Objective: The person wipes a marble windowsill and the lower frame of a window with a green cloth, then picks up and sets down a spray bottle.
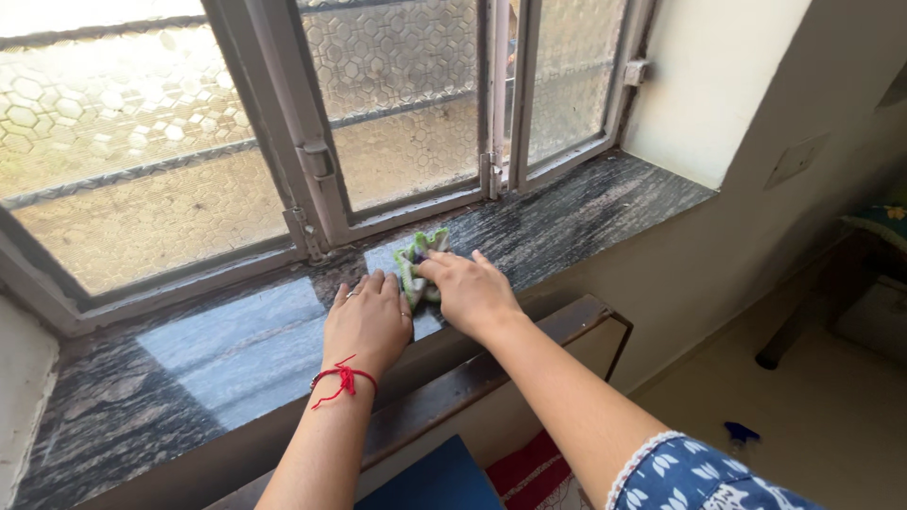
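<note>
Both my forearms are reaching over a dark headboard (529, 354) to the stone sill (236, 340). I am pressing my left hand (368, 323) flat, fingers spread, while my right hand (470, 291) is gripping a green cloth (413, 260) near the window frame (312, 179).

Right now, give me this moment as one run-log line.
left hand: flat on dark stone sill | right hand: fingers gripping green cloth on sill | window: frosted panes behind

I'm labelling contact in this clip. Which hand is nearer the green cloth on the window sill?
Right. The right hand grips the green cloth with its fingers on the dark stone sill. The left hand lies flat beside it, its fingertips at the cloth's near edge.
</note>
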